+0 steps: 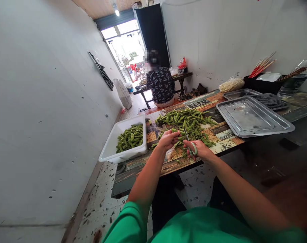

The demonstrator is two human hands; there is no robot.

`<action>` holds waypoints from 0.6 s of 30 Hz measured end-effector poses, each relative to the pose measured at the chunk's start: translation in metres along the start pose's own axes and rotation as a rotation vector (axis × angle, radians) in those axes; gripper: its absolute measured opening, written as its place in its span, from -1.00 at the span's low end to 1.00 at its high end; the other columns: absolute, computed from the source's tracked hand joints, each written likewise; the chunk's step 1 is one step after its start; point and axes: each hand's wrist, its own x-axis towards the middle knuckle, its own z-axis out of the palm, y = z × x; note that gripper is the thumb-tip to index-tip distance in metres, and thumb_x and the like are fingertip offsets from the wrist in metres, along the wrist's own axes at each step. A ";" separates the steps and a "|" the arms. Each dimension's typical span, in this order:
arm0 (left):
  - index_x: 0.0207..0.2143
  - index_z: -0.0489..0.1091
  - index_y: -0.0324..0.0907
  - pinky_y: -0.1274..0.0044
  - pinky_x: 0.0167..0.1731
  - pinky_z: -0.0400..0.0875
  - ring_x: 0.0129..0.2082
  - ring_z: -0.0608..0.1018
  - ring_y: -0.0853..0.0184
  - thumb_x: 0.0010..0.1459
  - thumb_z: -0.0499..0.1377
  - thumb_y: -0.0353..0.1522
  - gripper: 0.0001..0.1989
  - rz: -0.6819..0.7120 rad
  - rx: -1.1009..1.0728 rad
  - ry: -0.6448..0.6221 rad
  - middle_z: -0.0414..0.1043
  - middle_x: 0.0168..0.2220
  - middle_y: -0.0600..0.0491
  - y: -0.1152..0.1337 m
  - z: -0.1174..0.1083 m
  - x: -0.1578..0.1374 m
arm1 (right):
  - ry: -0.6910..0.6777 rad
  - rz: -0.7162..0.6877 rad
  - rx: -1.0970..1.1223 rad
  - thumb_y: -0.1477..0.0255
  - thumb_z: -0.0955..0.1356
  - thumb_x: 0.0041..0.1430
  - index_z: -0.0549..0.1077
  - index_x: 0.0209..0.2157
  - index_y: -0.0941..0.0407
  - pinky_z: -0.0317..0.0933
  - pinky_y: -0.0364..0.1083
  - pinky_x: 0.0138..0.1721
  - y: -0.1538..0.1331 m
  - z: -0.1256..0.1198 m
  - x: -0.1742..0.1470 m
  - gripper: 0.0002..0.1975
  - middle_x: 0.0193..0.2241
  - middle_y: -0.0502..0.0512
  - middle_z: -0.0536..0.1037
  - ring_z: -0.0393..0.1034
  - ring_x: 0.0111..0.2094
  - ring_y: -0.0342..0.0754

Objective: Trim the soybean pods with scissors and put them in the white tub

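My left hand (pixel 169 138) is closed in a pinch on a green bean pod (pixel 177 131), held over the table. In my right hand (pixel 199 151) is a pair of scissors (pixel 193 148) with pale green handles, its blades pointing up and away beside the pod. Beyond both hands a loose heap of green pods (pixel 186 118) lies spread on the table, with smaller bits near my fingers. To the left, a white plastic tub (pixel 110 148) holds many more pods (pixel 130 137).
The plank-patterned table (pixel 224 145) carries a metal tray (pixel 254 116) at right. Behind it are a dark cloth (pixel 268 100), a bag of pale sticks (pixel 231 84), a black box (pixel 254 83) with skewers and a clear bottle (pixel 293 84). A person (pixel 160 82) sits beyond, facing away.
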 end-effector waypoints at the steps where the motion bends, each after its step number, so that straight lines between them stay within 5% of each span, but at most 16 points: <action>1: -0.45 0.28 -0.30 0.71 -0.69 -0.09 -0.70 0.13 0.66 -0.19 0.36 -0.42 -0.70 0.001 0.013 0.003 0.36 -0.57 0.08 -0.001 0.002 -0.001 | 0.003 -0.008 0.002 0.04 0.42 -0.04 0.40 -0.50 0.16 0.03 -0.24 -0.85 0.000 0.001 0.000 -0.57 -0.74 -0.05 0.38 0.28 -0.74 -0.18; 6: -0.43 0.28 -0.26 0.67 -0.65 0.03 -0.67 0.15 0.61 -0.04 0.25 -0.37 -0.81 0.091 0.287 0.122 0.35 -0.53 0.09 0.008 0.005 -0.017 | 0.039 -0.045 0.013 0.04 0.43 -0.07 0.36 -0.57 0.15 -0.13 -0.26 -0.85 0.007 -0.001 0.001 -0.56 -0.80 -0.09 0.30 0.14 -0.81 -0.25; 8: -0.37 0.31 -0.23 0.63 -0.56 0.18 -0.61 0.27 0.53 0.03 0.19 -0.36 -0.86 0.259 0.566 0.359 0.36 -0.49 0.08 0.028 -0.006 -0.029 | 0.047 -0.030 0.020 0.04 0.44 -0.09 0.38 -0.55 0.16 -0.11 -0.27 -0.84 0.011 -0.005 0.001 -0.55 -0.78 -0.08 0.33 0.18 -0.79 -0.24; 11: -0.23 0.35 -0.21 0.47 -0.26 0.33 -0.33 0.46 0.31 0.09 0.13 -0.34 -0.82 0.513 1.049 0.927 0.43 -0.32 -0.04 0.070 -0.037 -0.050 | 0.053 -0.014 0.070 0.03 0.45 -0.11 0.40 -0.50 0.17 -0.08 -0.27 -0.83 0.014 -0.014 0.000 -0.54 -0.75 -0.05 0.36 0.23 -0.76 -0.22; 13: -0.12 0.34 -0.23 0.31 -0.08 0.27 -0.09 0.43 0.12 0.09 0.12 -0.34 -0.71 0.445 1.322 1.169 0.42 -0.15 -0.17 0.095 -0.057 -0.061 | 0.042 -0.017 0.089 0.03 0.45 -0.11 0.41 -0.49 0.17 -0.04 -0.26 -0.82 0.014 -0.018 -0.001 -0.54 -0.72 -0.03 0.38 0.26 -0.74 -0.21; 15: -0.01 0.32 -0.27 0.18 0.03 0.16 0.10 0.29 -0.04 0.04 0.18 -0.32 -0.56 0.321 1.557 1.200 0.33 0.02 -0.29 0.106 -0.066 -0.065 | 0.029 -0.020 0.095 0.05 0.45 -0.09 0.42 -0.49 0.17 0.00 -0.25 -0.81 0.012 -0.020 -0.001 -0.56 -0.71 -0.02 0.39 0.27 -0.72 -0.20; 18: 0.12 0.26 -0.23 0.16 0.08 0.08 0.18 0.20 -0.05 0.08 0.16 -0.29 -0.47 0.345 1.767 0.974 0.23 0.15 -0.27 0.093 -0.054 -0.051 | 0.029 0.005 0.101 0.07 0.45 -0.07 0.41 -0.49 0.16 -0.05 -0.26 -0.83 0.010 -0.017 0.000 -0.58 -0.72 -0.03 0.38 0.24 -0.74 -0.21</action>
